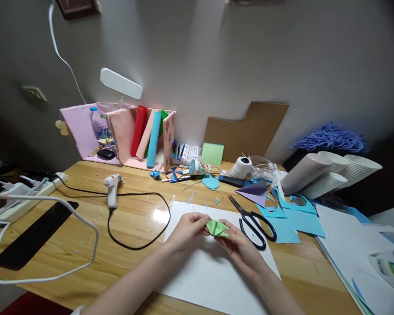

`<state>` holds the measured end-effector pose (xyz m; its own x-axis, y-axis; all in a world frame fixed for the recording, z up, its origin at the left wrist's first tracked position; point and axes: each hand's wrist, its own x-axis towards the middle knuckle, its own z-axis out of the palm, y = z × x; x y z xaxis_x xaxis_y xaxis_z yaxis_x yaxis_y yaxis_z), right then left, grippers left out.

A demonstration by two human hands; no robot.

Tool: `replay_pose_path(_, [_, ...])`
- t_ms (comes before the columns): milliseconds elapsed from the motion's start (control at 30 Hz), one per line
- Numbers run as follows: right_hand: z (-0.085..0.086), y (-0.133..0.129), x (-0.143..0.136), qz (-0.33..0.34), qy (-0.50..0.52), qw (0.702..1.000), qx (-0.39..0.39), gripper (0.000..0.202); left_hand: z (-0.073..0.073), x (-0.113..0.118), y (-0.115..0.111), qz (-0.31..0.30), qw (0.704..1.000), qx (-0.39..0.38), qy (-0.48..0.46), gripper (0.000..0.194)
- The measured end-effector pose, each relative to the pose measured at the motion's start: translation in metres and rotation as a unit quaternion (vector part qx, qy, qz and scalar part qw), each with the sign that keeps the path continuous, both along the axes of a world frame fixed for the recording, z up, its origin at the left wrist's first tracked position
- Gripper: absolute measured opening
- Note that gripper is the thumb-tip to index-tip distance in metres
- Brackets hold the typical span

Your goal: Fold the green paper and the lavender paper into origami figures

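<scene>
Pinching a folded green paper (217,228) from both sides, left hand (188,229) and right hand (241,248) meet over a white sheet (210,271) on the bench (131,218). Fingers cover part of the paper; its shape is hard to make out. Scissors (253,221) lie just right. Glue gun (112,189) sits well left, cord looping.

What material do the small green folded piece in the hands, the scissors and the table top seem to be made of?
Green folded piece, pinched by the left hand and right hand: thin matte paper, judging by its sharp creases.
Scissors: dark blades, likely metal; glossy black handles, probably plastic.
Table top: light wood or wood-look laminate, with visible grain and a shiny lamp reflection.
</scene>
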<state>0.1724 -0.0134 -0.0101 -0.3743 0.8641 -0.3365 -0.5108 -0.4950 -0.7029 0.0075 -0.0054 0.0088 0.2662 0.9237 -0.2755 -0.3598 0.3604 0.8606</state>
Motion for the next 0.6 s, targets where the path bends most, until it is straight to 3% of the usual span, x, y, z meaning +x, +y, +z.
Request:
replay_pose_path(200, [0.003,0.009,-0.009,-0.035,-0.064,0.997,0.018,0.022,0.009,-0.018,0.017,0.120,0.991,0.032,0.056,0.042])
replay_pose_path(300, [0.011,0.022,-0.022,-0.005,-0.108,0.994,0.031,0.028,0.009,-0.037,0.028,0.175,0.982,0.036,0.059,0.043])
replay_pose_path(433, [0.025,0.053,-0.055,0.026,-0.177,0.976,0.122,0.030,0.007,-0.067,0.043,0.248,0.966,0.037,0.064,0.043])
replay_pose_path(600, [0.029,0.097,-0.111,0.062,-0.228,0.963,0.126,0.015,-0.001,-0.103,0.061,0.382,0.916,0.067,0.099,0.030])
